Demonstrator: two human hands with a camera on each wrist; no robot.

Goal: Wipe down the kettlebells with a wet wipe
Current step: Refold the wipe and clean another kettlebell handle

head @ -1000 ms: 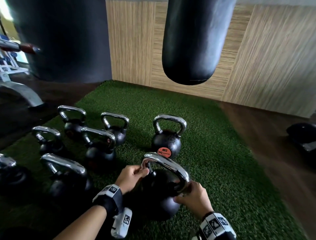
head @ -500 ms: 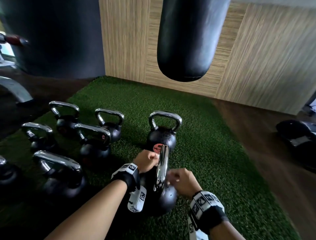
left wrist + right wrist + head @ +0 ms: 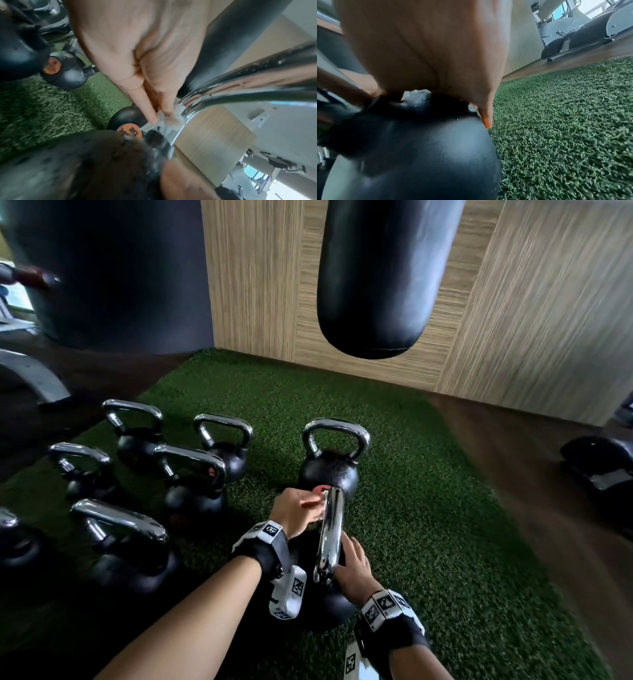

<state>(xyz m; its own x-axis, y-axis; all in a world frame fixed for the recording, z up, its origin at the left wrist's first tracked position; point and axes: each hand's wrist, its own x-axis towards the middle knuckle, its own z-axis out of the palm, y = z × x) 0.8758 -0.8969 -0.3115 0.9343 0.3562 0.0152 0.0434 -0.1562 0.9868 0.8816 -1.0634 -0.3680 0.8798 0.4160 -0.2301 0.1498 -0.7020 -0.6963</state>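
The nearest black kettlebell (image 3: 330, 609) stands on green turf (image 3: 428, 508), its chrome handle (image 3: 330, 532) seen end-on. My left hand (image 3: 298, 513) pinches a crumpled white wet wipe (image 3: 164, 121) against the far end of that handle (image 3: 240, 88). In the left wrist view the index finger and thumb of my left hand (image 3: 137, 54) meet on the wipe. My right hand (image 3: 352, 570) rests on the ball beside the handle with its fingers straight. The right wrist view shows that hand (image 3: 428, 47) lying over the black ball (image 3: 419, 148).
Just behind stands a kettlebell with an orange label (image 3: 329, 470). Several more kettlebells (image 3: 191, 474) crowd the turf at left. A black punching bag (image 3: 387, 275) hangs ahead before a wood-panelled wall. Dark equipment (image 3: 603, 463) sits on the floor at right.
The kettlebell has been turned so its handle points away from me. My right hand let go of the handle and now lies on the ball. My left hand slid to the handle's far end.
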